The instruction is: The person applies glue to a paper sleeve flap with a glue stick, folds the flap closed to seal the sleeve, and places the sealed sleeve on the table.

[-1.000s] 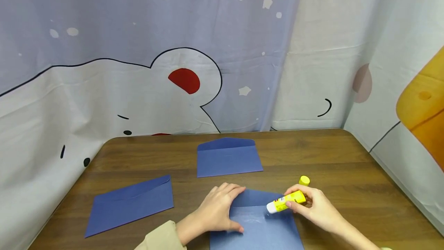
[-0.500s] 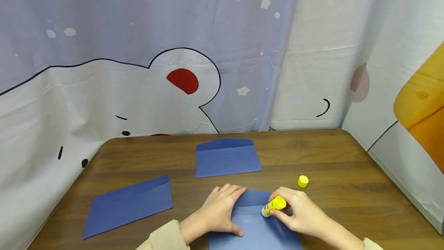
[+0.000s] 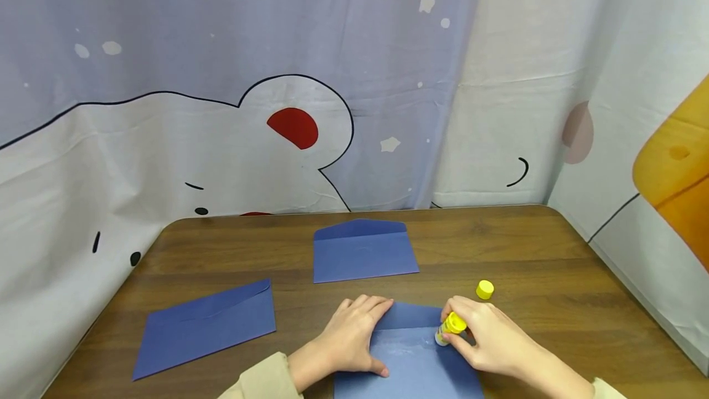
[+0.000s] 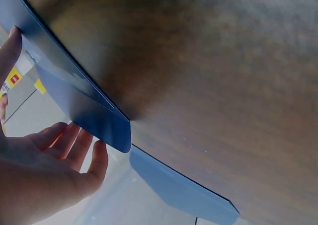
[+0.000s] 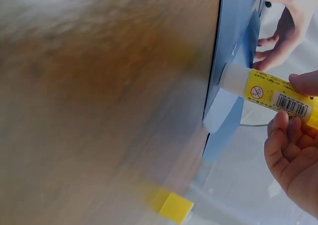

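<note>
Right-hand grip (image 3: 490,338) — glue stick (image 3: 454,324) (cap (image 3: 484,290) nearby)

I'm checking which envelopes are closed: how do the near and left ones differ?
The near envelope has its flap open; the left envelope has its flap folded down. The near envelope shows shiny smears; the left envelope shows none. Both are blue.

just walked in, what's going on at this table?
A person's right hand holds an uncapped glue stick, its white end against the nearest blue envelope, where shiny streaks show. The left hand rests at that envelope's left edge. Its flap is open. The yellow cap and two other blue envelopes, one farther back, one to the left, lie nearby.
</note>
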The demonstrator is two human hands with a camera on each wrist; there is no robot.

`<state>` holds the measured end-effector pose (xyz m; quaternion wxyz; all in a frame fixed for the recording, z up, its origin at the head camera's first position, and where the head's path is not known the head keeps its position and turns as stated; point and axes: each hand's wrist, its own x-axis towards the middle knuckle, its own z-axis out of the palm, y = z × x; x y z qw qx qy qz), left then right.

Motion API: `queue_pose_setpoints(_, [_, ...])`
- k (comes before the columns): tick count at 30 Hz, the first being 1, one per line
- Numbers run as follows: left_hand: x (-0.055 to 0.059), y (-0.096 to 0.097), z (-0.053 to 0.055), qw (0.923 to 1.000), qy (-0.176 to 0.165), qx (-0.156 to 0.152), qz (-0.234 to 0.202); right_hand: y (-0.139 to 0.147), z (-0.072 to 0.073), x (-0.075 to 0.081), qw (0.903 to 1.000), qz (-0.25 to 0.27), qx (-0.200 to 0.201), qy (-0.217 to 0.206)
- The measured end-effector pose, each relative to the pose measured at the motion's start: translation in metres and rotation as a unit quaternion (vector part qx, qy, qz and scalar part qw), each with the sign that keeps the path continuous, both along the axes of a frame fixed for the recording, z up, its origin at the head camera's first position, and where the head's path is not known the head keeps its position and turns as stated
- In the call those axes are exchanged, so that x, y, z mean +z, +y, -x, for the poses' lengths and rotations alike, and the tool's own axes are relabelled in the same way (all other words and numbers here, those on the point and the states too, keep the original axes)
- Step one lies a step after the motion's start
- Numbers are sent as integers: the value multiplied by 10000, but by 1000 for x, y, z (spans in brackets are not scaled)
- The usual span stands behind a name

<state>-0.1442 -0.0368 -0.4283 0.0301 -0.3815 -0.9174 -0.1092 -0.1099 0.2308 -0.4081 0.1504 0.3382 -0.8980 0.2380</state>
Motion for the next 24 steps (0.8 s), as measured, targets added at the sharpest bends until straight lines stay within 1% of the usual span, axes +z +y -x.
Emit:
queue_pose_setpoints(4, [0, 0, 0, 10000, -29, -4, -27, 6, -2, 0, 9998, 67, -58, 190])
queue_pose_setpoints(6, [-1, 0, 0, 10000, -32, -9, -39, 5, -1, -1, 9996, 161, -31, 209])
queue_pose_setpoints(11, [0, 0, 0, 10000, -49, -23, -62, -7, 2, -2, 9989, 343, 311, 90])
queue_pose_setpoints(14, [0, 0, 0, 9999, -65, -40, -67, -18, 5, -1, 9979, 327, 560, -36])
queue_pose_setpoints(16, [1, 0, -1, 9999, -53, -45, -73, -24, 6, 0, 9978, 259, 600, -67])
queue_pose_setpoints(18, [1, 0, -1, 10000, -35, -34, -78, -27, 5, 1, 9981, 198, 564, -117])
queue_pose_setpoints(20, [1, 0, -1, 10000, -28, -19, -84, -25, 4, 2, 9990, 116, 436, -66])
queue_pose_setpoints(22, [0, -1, -2, 10000, -5, -10, -90, -18, 3, 1, 9996, 70, 278, -36])
queue_pose_setpoints(24, [-1, -1, -2, 10000, 3, -7, -85, -10, 1, 0, 9999, 31, 138, 94])
